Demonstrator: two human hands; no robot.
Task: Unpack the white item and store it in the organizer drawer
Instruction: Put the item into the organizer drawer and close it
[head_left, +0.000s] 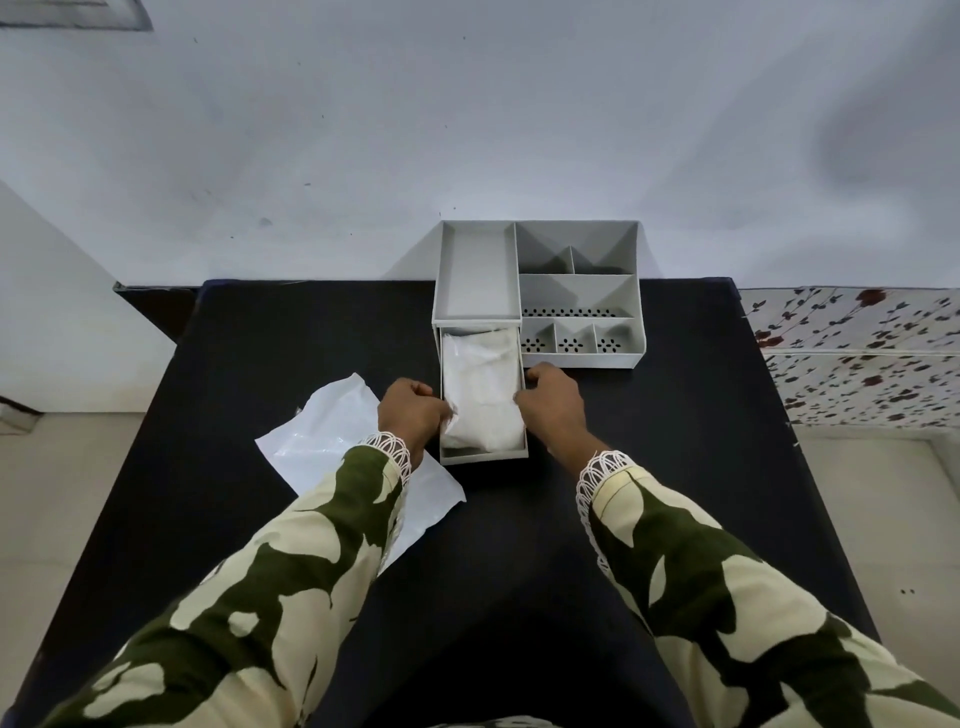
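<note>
A grey organizer (576, 291) stands at the far middle of the black table, its drawer (485, 456) pulled out toward me. The white item (480, 389), soft and crumpled, lies inside the drawer and fills most of it. My left hand (413, 410) is at the drawer's left wall, fingers curled at the item's left edge. On the opposite wall my right hand (553, 402) has its fingers curled at the item's right edge. The empty white plastic wrapper (317, 441) lies flat on the table to the left, partly under my left sleeve.
The black table (701, 441) ends at a white wall behind the organizer. The organizer's other compartments hold nothing. A floral-patterned cloth surface (857, 353) lies beyond the table's right edge. Pale floor shows on both sides.
</note>
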